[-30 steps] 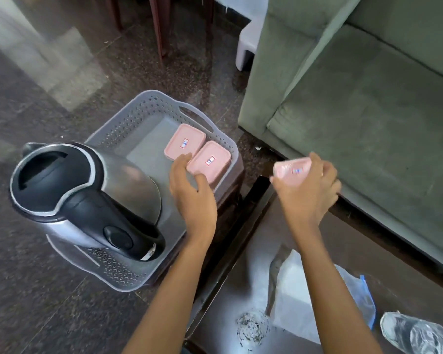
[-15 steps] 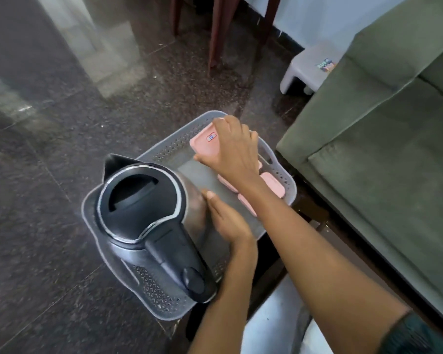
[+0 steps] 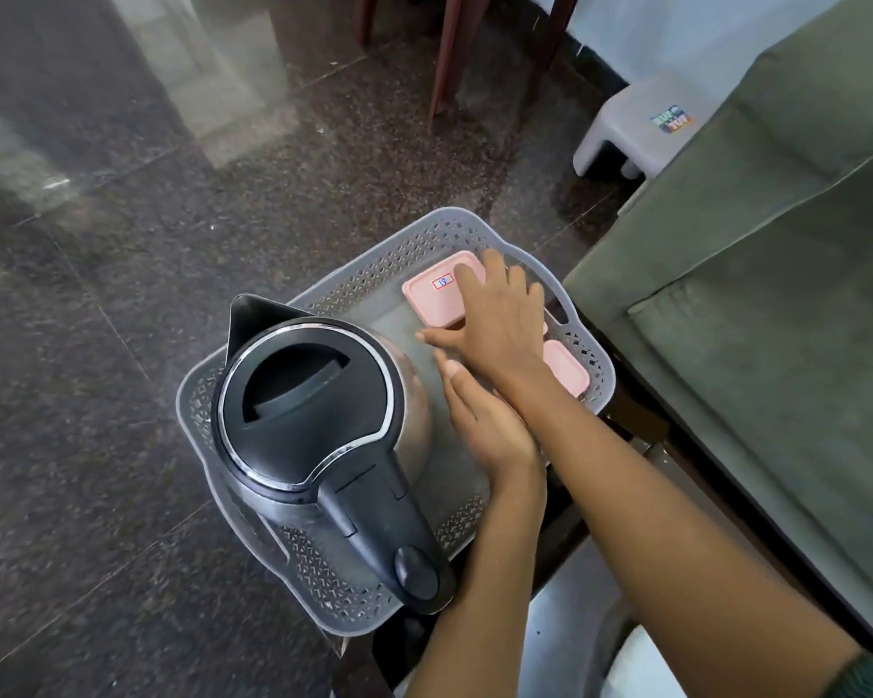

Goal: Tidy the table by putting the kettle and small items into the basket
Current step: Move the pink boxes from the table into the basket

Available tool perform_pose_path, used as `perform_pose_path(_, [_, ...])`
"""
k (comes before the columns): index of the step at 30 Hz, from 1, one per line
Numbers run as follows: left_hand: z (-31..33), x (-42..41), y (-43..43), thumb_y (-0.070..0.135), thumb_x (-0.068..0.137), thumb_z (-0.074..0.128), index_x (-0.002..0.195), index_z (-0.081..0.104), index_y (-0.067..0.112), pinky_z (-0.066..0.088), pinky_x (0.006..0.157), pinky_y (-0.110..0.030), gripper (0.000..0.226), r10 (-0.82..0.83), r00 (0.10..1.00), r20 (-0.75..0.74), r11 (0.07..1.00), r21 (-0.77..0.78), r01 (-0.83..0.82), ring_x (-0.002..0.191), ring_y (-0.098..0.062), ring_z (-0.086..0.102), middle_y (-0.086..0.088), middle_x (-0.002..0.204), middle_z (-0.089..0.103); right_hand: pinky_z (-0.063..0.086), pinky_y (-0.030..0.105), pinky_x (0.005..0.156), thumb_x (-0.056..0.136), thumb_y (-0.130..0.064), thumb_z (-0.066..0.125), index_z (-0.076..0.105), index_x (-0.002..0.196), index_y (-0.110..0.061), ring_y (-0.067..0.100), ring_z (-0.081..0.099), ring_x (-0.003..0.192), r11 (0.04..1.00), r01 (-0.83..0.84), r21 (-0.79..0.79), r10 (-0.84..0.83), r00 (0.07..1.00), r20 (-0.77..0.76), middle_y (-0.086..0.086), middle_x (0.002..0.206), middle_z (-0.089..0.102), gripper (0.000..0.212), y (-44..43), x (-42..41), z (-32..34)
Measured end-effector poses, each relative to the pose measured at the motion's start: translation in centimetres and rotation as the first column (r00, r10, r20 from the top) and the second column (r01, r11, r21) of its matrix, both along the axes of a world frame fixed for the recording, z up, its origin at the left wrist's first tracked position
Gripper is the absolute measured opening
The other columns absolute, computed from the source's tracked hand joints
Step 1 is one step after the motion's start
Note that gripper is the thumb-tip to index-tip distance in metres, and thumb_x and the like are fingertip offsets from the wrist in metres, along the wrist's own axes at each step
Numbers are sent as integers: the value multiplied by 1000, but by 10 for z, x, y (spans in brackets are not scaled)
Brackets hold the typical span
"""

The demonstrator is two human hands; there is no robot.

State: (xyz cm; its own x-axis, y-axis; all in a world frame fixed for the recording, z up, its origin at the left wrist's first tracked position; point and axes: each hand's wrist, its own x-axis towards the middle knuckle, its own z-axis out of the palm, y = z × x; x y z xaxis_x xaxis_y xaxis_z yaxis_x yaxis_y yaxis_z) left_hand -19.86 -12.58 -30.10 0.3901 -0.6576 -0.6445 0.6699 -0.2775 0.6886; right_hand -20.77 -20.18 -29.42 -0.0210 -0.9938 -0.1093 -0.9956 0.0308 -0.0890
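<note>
Right hand point(image 3: 495, 319) clamps a pink lidded box point(image 3: 437, 289) (small red-bordered label) at the grey basket's point(image 3: 374, 274) far corner; left hand point(image 3: 490, 420) spread.

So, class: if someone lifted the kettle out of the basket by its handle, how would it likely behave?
The kettle looks rigid, with a steel body and a black plastic lid, so it should not flex. Its wide base suggests it rarely tips. The handle sits to one side, so the kettle may swing spout-down, more so if water is inside, which cannot be seen.
</note>
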Motion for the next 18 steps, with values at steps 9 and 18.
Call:
perform_pose_path(9, [2,-6,-4,61,70,42,137,43,10,35,111,-48,84,-9,1000,3,996,-89,9,130,-24,47,-12,141,49,43,47,82,80,-18,55,61,96,0,38,48,105,993,-111,47,111,994,12,18,120,53,25,46,-47,11])
perform_pose_path(18, [12,-5,2,18,101,29,144,28,13,45,94,-18,43,-8,998,-55,999,-36,6,120,-14,50,-5,145,41,27,29,48,61,-1,66,58,65,-6,37,57,68,973,-232,9,232,968,-92,16,83,61,11,63,-61,9])
